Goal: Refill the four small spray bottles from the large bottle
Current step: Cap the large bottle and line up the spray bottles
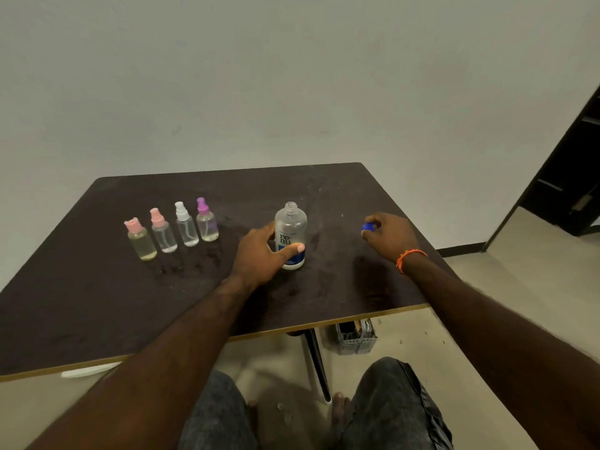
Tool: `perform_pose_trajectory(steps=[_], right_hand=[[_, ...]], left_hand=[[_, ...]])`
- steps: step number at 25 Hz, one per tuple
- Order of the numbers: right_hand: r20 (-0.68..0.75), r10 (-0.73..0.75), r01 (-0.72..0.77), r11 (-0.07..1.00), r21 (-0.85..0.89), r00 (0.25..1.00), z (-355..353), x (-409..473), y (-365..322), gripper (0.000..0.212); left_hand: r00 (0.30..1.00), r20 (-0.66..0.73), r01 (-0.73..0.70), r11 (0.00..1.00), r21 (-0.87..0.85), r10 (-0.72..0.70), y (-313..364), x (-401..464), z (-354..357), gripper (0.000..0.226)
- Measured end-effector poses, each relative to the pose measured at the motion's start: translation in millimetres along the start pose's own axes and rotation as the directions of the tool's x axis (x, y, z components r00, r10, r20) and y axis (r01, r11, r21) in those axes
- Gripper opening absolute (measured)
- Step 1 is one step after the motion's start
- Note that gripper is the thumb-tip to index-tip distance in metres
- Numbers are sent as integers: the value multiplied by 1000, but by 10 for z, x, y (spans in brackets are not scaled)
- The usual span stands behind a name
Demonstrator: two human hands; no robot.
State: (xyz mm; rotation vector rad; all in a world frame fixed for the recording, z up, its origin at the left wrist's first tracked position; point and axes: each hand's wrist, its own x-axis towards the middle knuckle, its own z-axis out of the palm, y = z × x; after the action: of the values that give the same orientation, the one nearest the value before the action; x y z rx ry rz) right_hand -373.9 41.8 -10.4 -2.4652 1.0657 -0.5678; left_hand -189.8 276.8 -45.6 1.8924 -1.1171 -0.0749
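The large bottle (291, 236) stands upright near the middle of the dark table (97, 303), its neck uncapped and its body clear with a blue-and-white label. The left hand (263, 253) grips it from the left side, thumb across the label and fingers curled round the back. To the right, well apart from the bottle, the right hand (388, 237) pinches a blue cap (368, 227) in its fingertips, low over the table; whether the cap touches the surface cannot be told. An orange band (409, 257) circles that wrist. On the left part of the table, four small spray bottles stand upright in a row, just beside one another: a pink flip-top one (140, 240) nearest left, a pink sprayer (163, 232), a white sprayer (185, 226) and a purple sprayer (206, 221). All four keep their tops on. Below the near table edge a grey slotted basket (356, 337) sits on the floor.
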Motion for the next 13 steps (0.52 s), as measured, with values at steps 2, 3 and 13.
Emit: perform_pose_trajectory(steps=[2,3,13], right_hand=[[-15,-127,128,984,121,992,-5,-56,-437,33],[-22,-191,192,967,169,981,-18,-87,-639,31],[-106,-411,424,859,288,905,-11,-148,-1461,25]], left_hand=[[1000,-14,24,1000,1,-24,-19,-3,1,66],[999,-21,30,1000,4,-30,-27,2,10,67],[997,3,79,997,17,-79,-29,27,22,65]])
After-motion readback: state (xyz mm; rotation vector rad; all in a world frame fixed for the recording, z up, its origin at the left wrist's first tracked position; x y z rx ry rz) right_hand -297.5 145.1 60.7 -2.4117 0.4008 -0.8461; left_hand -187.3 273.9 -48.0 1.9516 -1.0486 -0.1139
